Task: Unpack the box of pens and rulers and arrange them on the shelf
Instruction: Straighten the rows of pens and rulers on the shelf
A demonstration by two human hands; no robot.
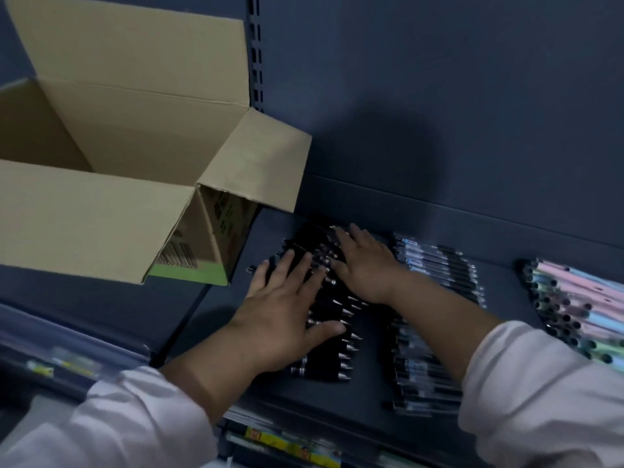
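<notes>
Black pens (pixel 329 359) under two hands, near shelf's (pixel 368 395) left edge
Left hand (pixel 287 312) and right hand (pixel 364 265) lie flat, fingers wide, seemingly pressing them.

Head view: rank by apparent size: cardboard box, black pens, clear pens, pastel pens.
1. cardboard box
2. clear pens, black pens: about alike; black partly covered
3. pastel pens: cropped by frame edge, so unsure

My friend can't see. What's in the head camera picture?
A left hand and right hand press flat on a row of black pens on a dark shelf. Clear pens and pastel pens lie in rows to their right; an open cardboard box stands at left.
</notes>
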